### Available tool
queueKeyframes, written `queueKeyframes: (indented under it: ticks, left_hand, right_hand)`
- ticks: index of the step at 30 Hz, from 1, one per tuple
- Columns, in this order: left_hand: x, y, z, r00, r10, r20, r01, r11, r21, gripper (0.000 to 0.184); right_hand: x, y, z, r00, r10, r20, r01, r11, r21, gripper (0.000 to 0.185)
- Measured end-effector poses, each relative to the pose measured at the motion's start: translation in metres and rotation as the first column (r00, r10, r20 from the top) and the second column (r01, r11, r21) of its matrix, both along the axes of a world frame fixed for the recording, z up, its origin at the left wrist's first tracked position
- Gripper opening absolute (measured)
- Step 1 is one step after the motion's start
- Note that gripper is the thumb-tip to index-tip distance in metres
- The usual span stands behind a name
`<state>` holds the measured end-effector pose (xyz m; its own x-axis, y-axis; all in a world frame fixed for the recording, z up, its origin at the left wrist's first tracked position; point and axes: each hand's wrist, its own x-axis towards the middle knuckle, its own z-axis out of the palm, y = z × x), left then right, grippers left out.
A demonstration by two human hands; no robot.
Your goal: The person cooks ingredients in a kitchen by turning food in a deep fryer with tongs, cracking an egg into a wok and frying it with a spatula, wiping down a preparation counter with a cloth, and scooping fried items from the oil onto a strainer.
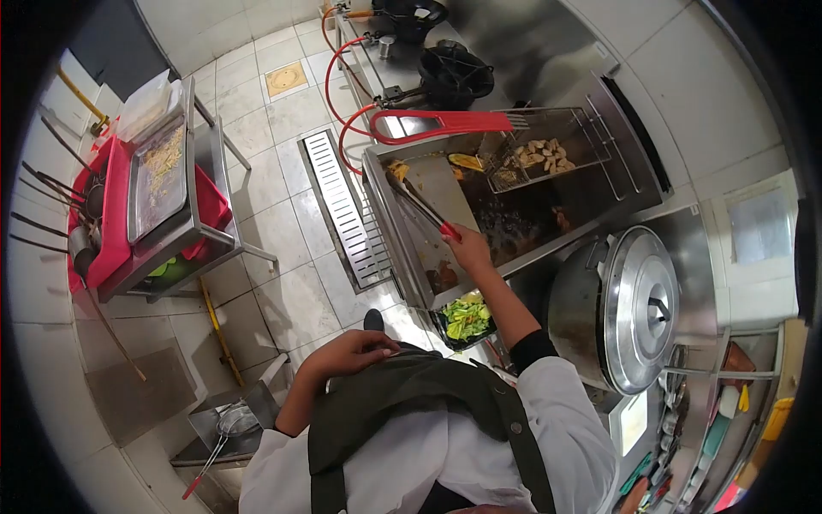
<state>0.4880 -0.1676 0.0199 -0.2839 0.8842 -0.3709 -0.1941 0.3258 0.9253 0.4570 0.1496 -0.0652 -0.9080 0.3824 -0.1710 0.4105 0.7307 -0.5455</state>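
My right hand (469, 250) is closed round the red-ended handle of metal tongs (419, 203). The tongs reach over the left part of a steel fryer (447, 206). Their tips are at a yellow-orange piece of food (399, 170); I cannot tell whether they grip it. A wire basket (591, 163) with a long red handle (441, 125) rests across the fryer, with pale brown food pieces (548, 157) in it. Dark oil bubbles beside the basket. My left hand (358, 353) hangs before my apron, holding nothing, fingers loosely extended.
Below the fryer is a container of green leaves (467, 319). A big lidded pot (642, 308) stands right of my arm. Dark pans (454, 77) sit on burners with red hoses. At left, a cart holds a metal tray (160, 184) and a red bin (111, 223). A floor drain grate (342, 206) runs alongside.
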Motion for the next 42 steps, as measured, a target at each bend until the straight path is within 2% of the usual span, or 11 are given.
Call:
queueKeyframes:
  ticks: [10,16,22,26,28,29,31,34,38,39,42]
  left_hand:
    - [0.019,0.042,0.017,0.984,-0.177,-0.013,0.177,0.984,0.012,0.022]
    - [0.030,0.077,0.014,0.960,-0.278,0.019,0.278,0.960,-0.032,0.020]
    - [0.037,0.106,0.021,0.900,-0.435,-0.034,0.430,0.898,-0.094,0.021]
    - [0.035,0.102,0.028,0.931,-0.361,-0.052,0.357,0.931,-0.075,0.021]
    - [0.030,0.093,0.027,0.946,-0.324,-0.029,0.319,0.941,-0.110,0.021]
    - [0.027,0.088,0.026,0.954,-0.300,-0.020,0.296,0.947,-0.122,0.021]
    - [0.022,0.076,0.024,0.968,-0.248,-0.042,0.244,0.966,-0.080,0.021]
    - [0.004,0.067,0.041,0.975,-0.220,0.029,0.222,0.963,-0.155,0.021]
    - [-0.012,0.060,0.031,0.981,-0.189,0.033,0.191,0.979,-0.074,0.022]
    - [-0.014,0.062,0.034,0.981,-0.193,0.002,0.192,0.980,-0.053,0.022]
    - [-0.013,0.073,0.041,0.979,-0.199,-0.048,0.199,0.980,-0.008,0.022]
  right_hand:
    - [0.204,0.047,0.103,0.972,-0.185,-0.142,0.161,0.973,-0.165,0.037]
    - [0.329,0.033,0.164,0.858,-0.455,0.237,0.443,0.890,0.106,0.035]
    - [0.329,0.058,-0.030,0.741,-0.507,0.440,0.412,0.861,0.298,0.040]
    - [0.327,0.067,-0.034,0.673,-0.594,0.440,0.529,0.803,0.274,0.040]
    - [0.341,0.070,-0.011,0.715,-0.600,0.359,0.588,0.794,0.157,0.041]
    - [0.347,0.067,0.013,0.779,-0.606,0.159,0.608,0.793,0.043,0.040]
    - [0.334,0.062,0.085,0.608,-0.683,0.404,0.794,0.537,-0.285,0.034]
    - [0.318,0.059,0.150,0.654,-0.710,0.263,0.655,0.357,-0.666,0.029]
    - [0.250,0.070,0.161,0.919,-0.390,-0.065,0.382,0.918,-0.107,0.037]
    - [0.226,0.075,0.156,0.966,-0.229,-0.122,0.236,0.971,0.044,0.038]
    - [0.151,0.076,0.146,0.971,-0.231,0.052,0.197,0.909,0.366,0.039]
